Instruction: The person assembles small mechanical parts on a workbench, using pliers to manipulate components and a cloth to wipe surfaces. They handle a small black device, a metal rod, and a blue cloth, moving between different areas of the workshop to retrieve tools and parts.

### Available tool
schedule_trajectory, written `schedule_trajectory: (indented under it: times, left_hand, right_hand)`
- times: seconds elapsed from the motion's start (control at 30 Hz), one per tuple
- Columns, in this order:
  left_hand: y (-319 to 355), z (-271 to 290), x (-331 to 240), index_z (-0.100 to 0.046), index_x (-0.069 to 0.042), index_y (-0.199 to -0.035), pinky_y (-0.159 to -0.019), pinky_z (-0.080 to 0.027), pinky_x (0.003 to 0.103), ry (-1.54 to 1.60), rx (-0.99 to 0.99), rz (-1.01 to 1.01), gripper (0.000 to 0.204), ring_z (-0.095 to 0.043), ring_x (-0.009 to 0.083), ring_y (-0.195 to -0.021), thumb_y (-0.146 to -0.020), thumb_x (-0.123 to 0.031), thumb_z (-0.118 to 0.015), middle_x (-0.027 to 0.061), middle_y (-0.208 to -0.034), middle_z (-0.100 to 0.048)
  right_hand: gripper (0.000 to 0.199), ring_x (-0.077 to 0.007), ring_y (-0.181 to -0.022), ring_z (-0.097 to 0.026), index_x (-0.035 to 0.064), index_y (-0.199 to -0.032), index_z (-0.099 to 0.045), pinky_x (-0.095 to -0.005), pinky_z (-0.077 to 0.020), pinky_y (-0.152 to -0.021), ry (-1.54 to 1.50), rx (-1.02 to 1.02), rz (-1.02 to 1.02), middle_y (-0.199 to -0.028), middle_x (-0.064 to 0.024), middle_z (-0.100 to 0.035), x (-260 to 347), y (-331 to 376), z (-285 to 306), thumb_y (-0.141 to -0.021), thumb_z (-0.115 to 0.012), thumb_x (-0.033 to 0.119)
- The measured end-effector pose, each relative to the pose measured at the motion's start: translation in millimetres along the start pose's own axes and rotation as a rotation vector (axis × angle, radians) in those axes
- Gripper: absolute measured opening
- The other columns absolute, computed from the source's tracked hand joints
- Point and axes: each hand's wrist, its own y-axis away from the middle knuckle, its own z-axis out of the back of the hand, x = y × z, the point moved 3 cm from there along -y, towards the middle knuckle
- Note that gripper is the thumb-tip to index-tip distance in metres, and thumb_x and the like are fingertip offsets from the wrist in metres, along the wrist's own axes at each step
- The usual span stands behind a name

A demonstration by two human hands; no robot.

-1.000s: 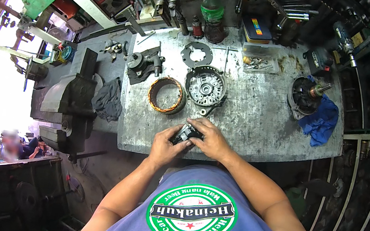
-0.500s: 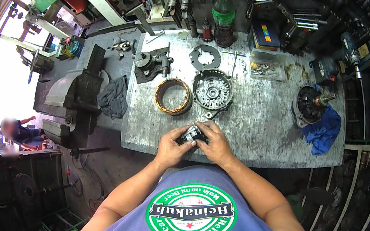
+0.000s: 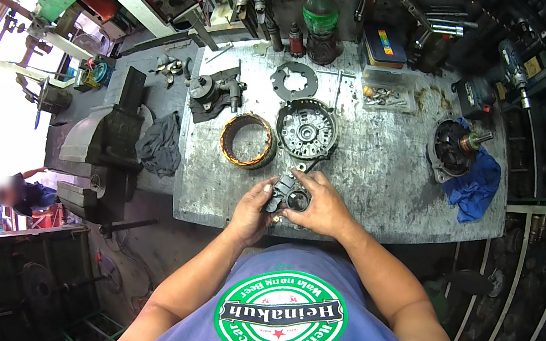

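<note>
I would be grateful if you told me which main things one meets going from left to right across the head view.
Bench vise → dark rag → left hand → grey-black part held between both hands → right hand → blue cloth.

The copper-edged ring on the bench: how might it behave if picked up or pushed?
The copper-edged ring is probably stiff, given its even round outline, and perhaps heavy, its wall looking metallic. Lying flat, it would likely slide rather than roll.
</note>
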Motion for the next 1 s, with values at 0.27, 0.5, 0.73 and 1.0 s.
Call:
schedule_trajectory:
  times: [0.27, 0.5, 0.73, 1.0]
  left_hand:
    - [6, -5, 2, -0.061, -0.007, -0.146, -0.091, -0.068, 0.04, 0.002, 0.024, -0.004, 0.042, -0.075, 0.0208, -0.111, -0.113, -0.032, -0.067, 0.0088, -0.128, -0.072]
    - [9, -5, 3, -0.065, -0.006, -0.14, -0.085, -0.068, 0.035, -0.052, 0.015, -0.009, 0.039, -0.076, 0.0175, -0.103, -0.111, -0.032, -0.07, 0.0065, -0.12, -0.075]
    - [4, -8, 10, -0.071, 0.001, -0.124, -0.079, -0.063, 0.032, -0.106, -0.123, -0.145, 0.028, -0.073, 0.0144, -0.092, -0.108, -0.023, -0.075, 0.007, -0.108, -0.076]
    - [6, -13, 4, -0.074, 0.003, -0.114, -0.079, -0.061, 0.031, -0.113, -0.15, -0.216, 0.021, -0.07, 0.0139, -0.085, -0.106, -0.016, -0.078, 0.0063, -0.099, -0.076]
  right_hand:
    - [0.097, -0.0406, -0.124, -0.068, 0.0028, -0.158, -0.059, -0.046, -0.0571, -0.108, 0.011, -0.059, 0.036, -0.131, -0.0235, -0.063, 5, 18, 5, -0.075, -0.098, 0.034]
    - [0.096, -0.0418, -0.121, -0.069, 0.004, -0.158, -0.06, -0.0478, -0.0581, -0.105, 0.012, -0.017, -0.024, -0.127, -0.0224, -0.063, 10, 23, 8, -0.076, -0.097, 0.038]
    - [0.095, -0.045, -0.118, -0.07, 0.0069, -0.159, -0.058, -0.05, -0.0607, -0.101, 0.072, -0.054, -0.024, -0.134, -0.0251, -0.06, 18, 29, 0, -0.078, -0.096, 0.038]
    - [0.096, -0.048, -0.12, -0.07, 0.0088, -0.161, -0.055, -0.0516, -0.0612, -0.101, 0.072, -0.106, 0.023, -0.139, -0.0282, -0.058, 18, 32, -6, -0.079, -0.095, 0.039]
